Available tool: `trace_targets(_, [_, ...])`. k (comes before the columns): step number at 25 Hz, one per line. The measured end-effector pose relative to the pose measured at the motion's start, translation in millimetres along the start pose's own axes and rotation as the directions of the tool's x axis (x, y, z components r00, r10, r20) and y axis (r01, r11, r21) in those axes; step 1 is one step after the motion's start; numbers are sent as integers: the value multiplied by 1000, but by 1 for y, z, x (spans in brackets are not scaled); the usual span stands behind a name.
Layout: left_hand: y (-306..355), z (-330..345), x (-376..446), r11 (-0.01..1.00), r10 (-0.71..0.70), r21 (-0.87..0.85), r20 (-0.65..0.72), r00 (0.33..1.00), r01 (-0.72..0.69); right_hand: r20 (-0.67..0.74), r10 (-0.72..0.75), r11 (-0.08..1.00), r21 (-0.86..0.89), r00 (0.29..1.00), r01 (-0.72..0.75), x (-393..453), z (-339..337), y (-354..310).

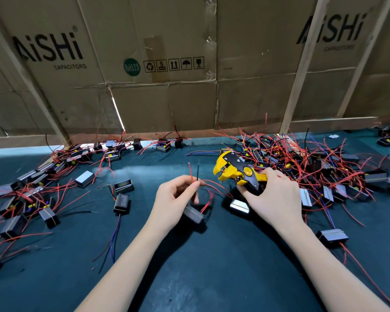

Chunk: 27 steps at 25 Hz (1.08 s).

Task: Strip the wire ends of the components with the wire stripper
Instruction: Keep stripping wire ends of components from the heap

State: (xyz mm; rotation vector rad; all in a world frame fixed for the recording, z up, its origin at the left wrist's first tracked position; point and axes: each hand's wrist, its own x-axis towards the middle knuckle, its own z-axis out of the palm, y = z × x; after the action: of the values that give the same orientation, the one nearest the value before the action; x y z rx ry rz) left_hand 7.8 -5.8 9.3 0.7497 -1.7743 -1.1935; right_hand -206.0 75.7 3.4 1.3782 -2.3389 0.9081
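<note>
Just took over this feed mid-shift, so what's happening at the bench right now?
A person is stripping component wires. The left hand pinches a red wire and a black wire upright, their component hanging just below. The right hand grips the yellow wire stripper, its head pointed at the wire tips but not yet on them. More wired components lie in a heap on the right and scattered on the left of the dark mat.

- Two wire ends (194, 173) are pinched upright in the left hand (178, 199); their component (195, 213) hangs just below that grip.
- Wire stripper (239, 171) is held in the right hand (273, 194), just right of the pinch, jaws pointed left toward it.
- Heaped components (320, 167) lie right of and behind the stripper grip.
- Scattered components (32, 194) lie well left of the pinch, on the table (212, 266).
- Cardboard wall (167, 97) stands behind all.
</note>
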Motion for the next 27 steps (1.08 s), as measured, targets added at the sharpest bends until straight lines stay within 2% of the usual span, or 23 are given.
trace_targets(4, [0, -5, 1, 999, 3, 33, 14, 1000, -4, -35, 5, 996, -87, 999, -8, 0, 4, -1])
trace_targets(11, [1, -4, -1, 981, -12, 195, 27, 1000, 6, -71, -57, 986, -158, 996, 45, -2, 5, -5])
trace_targets(15, [2, -3, -1, 983, -18, 185, -9, 1000, 20, -64, -117, 976, -193, 991, 103, -2, 5, -6])
trace_targets(19, [4, -4, -1, 989, 1, 148, -24, 1000, 3, -61, -111, 971, -220, 992, 95, -1, 4, -5])
trace_targets(27, [1, 4, -3, 979, -76, 187, -42, 996, 83, -85, -142, 969, -217, 986, 121, -2, 3, -6])
